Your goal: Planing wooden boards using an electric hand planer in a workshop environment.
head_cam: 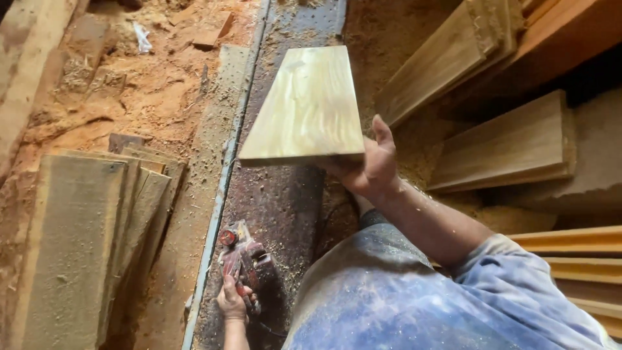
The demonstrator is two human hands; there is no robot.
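Note:
My right hand [370, 163] grips the near right corner of a pale, smooth wooden board [308, 107] and holds it flat above a rusty, sawdust-covered machine table [275, 194]. Lower down, my left hand [232, 301] is closed on the handle of a red and black power tool [245, 259] that rests on the same table near its left edge. A blue, dusty shirt covers my body and right arm at the bottom right.
A stack of rough grey planks [84, 240] lies at the left. More planed boards [512, 146] lean at the right, with yellowish strips [576, 259] below them. Orange sawdust and offcuts [155, 71] cover the ground at the upper left. A metal rail [223, 175] edges the table.

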